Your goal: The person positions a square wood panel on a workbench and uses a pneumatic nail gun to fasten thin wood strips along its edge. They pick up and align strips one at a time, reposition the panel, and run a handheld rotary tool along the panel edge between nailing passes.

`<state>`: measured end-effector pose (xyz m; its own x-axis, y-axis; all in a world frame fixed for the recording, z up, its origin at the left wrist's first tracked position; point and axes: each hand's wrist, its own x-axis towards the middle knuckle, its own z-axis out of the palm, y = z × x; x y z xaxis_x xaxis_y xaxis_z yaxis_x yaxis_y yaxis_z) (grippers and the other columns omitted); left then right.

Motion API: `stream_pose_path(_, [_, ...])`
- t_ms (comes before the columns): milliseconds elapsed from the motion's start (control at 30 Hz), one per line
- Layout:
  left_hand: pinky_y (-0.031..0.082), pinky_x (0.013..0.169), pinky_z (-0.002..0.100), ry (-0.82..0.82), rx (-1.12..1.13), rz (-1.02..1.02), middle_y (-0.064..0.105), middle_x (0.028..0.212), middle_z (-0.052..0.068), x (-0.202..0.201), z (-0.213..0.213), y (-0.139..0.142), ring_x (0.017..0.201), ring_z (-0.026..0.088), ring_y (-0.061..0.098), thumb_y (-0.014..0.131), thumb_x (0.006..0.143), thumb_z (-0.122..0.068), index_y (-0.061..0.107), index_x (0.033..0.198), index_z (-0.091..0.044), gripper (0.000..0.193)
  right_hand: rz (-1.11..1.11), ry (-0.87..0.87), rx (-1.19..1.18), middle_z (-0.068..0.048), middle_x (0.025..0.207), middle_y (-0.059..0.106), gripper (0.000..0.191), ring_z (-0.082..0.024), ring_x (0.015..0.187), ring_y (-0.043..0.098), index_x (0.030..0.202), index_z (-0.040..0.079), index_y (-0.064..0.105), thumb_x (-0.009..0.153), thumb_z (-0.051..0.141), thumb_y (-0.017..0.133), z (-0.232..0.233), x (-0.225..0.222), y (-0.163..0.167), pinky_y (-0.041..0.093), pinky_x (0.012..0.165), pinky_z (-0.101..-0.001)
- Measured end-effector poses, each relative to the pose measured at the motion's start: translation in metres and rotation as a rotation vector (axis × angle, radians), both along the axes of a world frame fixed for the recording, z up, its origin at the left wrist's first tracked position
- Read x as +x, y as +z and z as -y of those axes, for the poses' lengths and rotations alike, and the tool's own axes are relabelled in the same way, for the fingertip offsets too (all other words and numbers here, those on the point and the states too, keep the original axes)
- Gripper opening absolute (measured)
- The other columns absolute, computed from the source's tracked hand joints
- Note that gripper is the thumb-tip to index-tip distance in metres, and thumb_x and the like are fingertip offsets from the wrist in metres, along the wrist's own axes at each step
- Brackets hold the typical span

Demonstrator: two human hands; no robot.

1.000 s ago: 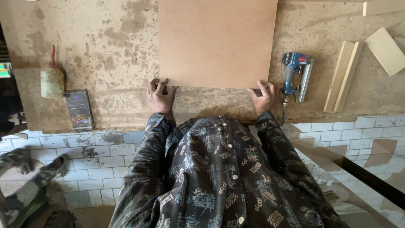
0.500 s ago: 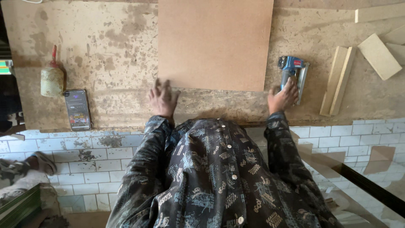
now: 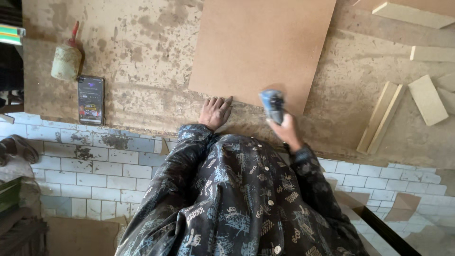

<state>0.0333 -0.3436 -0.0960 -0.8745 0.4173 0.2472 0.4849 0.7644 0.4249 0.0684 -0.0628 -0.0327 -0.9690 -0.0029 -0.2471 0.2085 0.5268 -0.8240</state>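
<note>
— Blue power tool (image 3: pixel 273 105), blurred and stubby, sits in the right hand (image 3: pixel 286 129), whose fingers are wrapped tight round its handle. It hangs just over the near edge of the flat brown fibreboard sheet (image 3: pixel 263 50), towards that sheet's near right corner.

— And the other hand?

— Left hand (image 3: pixel 215 112) lies palm down, fingers together and flat, holding nothing; the fingertips touch the sheet's near edge, left of the tool. So the right hand is the one at the tool, and the sheet stretches away from both hands, its near edge running left to right, a little tilted.

— Which way does the tool point?

— Hard to say. Its long axis seems to run away from the wrist towards the sheet, but motion blur hides the nose and any trigger. I cannot tell whether it touches the board.

— What else lies round the sheet?

— All on the stained, dusty plywood workbench (image 3: pixel 142 57). Well left of the sheet, a dark smartphone (image 3: pixel 91 100) lies face up near the bench's front edge; beyond it, a grimy pale jar (image 3: pixel 66 61) with a red-handled brush. Right of the sheet lie pale wooden offcuts (image 3: pixel 426 98) and strips, some cut off by the frame.

— And the sheet's far edge?

— Out of view, above the frame.
</note>
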Motion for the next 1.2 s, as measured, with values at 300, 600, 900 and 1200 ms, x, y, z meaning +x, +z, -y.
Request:
stream_pose_path(300, [0.048, 0.082, 0.040, 0.025, 0.005, 0.021, 0.066, 0.100, 0.005, 0.004, 0.005, -0.017, 0.094, 0.024, 0.062, 0.064, 0.100, -0.026, 0.067, 0.135, -0.013, 0.038, 0.203, 0.188, 0.334, -0.022, 0.086, 0.074, 0.040, -0.036, 0.076, 0.074, 0.101, 0.001, 0.071, 0.082, 0.036, 0.076, 0.040, -0.029, -0.008, 0.057, 0.068, -0.0453])
stream_pose_path(600, [0.048, 0.082, 0.039, 0.021, -0.017, 0.016, 0.066, 0.100, 0.005, 0.005, 0.004, -0.023, 0.095, 0.023, 0.062, 0.063, 0.099, -0.027, 0.066, 0.136, -0.013, 0.040, 0.221, 0.124, 0.400, -0.025, 0.084, 0.073, 0.042, -0.038, 0.079, 0.074, 0.091, -0.001, 0.071, 0.081, 0.039, 0.078, 0.011, -0.011, -0.017, 0.057, 0.071, -0.0472])
stream_pose_path(900, [0.049, 0.085, 0.042, 0.023, 0.061, 0.057, 0.066, 0.101, 0.005, -0.002, 0.004, 0.003, 0.097, 0.025, 0.063, 0.066, 0.096, -0.026, 0.068, 0.132, -0.014, 0.038, 0.144, 0.020, 0.433, -0.024, 0.097, 0.074, 0.045, -0.041, 0.091, 0.072, 0.109, 0.003, 0.071, 0.079, 0.035, 0.078, -0.044, -0.008, -0.014, 0.057, 0.079, -0.0484])
stream_pose_path(1200, [0.055, 0.085, 0.048, 0.556, 0.172, 0.105, 0.067, 0.118, 0.021, -0.091, 0.022, 0.023, 0.102, 0.037, 0.067, 0.080, 0.089, -0.045, 0.064, 0.133, -0.008, 0.060, -0.223, -0.355, 1.053, -0.026, 0.116, 0.071, 0.076, -0.045, 0.109, 0.065, 0.145, 0.009, 0.054, 0.079, 0.038, 0.080, -0.130, -0.012, -0.001, 0.051, 0.090, -0.0554])
